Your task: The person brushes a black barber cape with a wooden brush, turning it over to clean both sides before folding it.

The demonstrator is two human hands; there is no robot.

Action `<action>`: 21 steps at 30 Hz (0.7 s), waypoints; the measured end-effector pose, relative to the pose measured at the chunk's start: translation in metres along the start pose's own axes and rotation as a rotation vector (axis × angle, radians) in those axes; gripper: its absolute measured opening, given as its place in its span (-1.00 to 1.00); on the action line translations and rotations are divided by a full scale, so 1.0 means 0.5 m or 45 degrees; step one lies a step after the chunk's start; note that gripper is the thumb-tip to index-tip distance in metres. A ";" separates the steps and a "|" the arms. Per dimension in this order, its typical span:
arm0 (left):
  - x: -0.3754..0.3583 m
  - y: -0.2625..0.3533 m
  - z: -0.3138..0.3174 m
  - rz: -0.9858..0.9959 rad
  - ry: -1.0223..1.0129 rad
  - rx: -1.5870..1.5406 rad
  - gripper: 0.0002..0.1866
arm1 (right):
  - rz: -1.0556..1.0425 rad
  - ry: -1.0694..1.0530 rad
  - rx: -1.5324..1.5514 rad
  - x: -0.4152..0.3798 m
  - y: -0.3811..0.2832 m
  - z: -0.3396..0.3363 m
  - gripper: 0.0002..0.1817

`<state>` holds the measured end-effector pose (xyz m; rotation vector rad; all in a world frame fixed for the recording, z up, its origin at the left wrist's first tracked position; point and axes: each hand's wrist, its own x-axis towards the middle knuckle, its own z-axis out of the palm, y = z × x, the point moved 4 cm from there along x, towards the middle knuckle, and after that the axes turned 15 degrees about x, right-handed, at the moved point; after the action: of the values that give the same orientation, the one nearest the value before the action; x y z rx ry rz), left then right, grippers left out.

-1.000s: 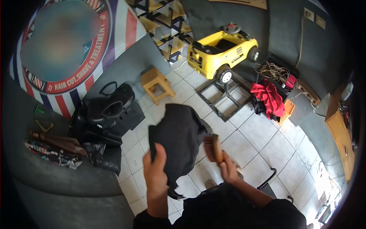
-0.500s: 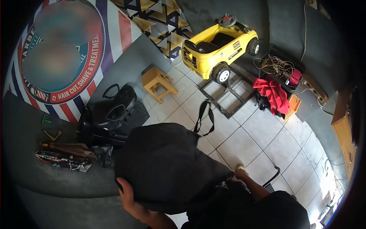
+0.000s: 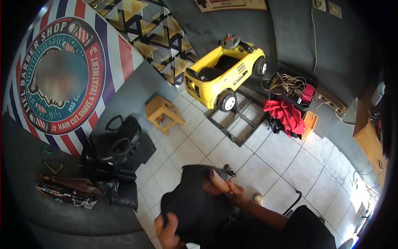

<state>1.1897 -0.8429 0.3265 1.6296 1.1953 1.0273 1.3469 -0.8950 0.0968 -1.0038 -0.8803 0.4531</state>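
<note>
Black cloth (image 3: 192, 203) hangs in folds in front of me, at the bottom middle of the view. My left hand (image 3: 168, 233) grips its near left side, thumb up and blurred. Over the cloth's right part, my right hand (image 3: 236, 194) is closed on a brown, rounded object (image 3: 219, 181) with a pale edge, resembling a wooden-backed brush; motion blur hides its exact kind. A small dark piece (image 3: 229, 170) shows just beyond this object, close to the cloth's upper right corner.
A yellow toy car (image 3: 226, 72) stands on a metal frame (image 3: 236, 124). Left of it is a wooden stool (image 3: 163, 114). Black chair parts (image 3: 120, 141) and folded cloths (image 3: 68, 189) lie at left. A red cloth (image 3: 286, 116) and tangled cables (image 3: 290, 85) are at right.
The black cloth has dropped and shrunk in view, its strap loop no longer showing. My right hand has risen leftward over it, now with the brown object. My left hand has shifted right and down.
</note>
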 end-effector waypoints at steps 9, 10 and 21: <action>0.050 0.064 0.021 -0.180 -0.082 -0.414 -0.61 | 1.753 -0.701 -1.189 -0.520 0.300 -0.357 -0.64; 0.049 0.061 0.038 -0.169 -0.095 -0.431 -0.61 | 1.563 -0.693 -1.197 -0.570 0.346 -0.377 -0.62; 0.019 -0.102 0.204 -0.262 -0.671 -0.301 -0.57 | 0.377 0.032 -0.206 -0.005 -0.205 -0.075 -0.57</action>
<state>1.2733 -0.8404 0.2487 1.4334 0.8278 0.5350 1.3700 -0.9667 0.1760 -1.2946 -0.7564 0.6244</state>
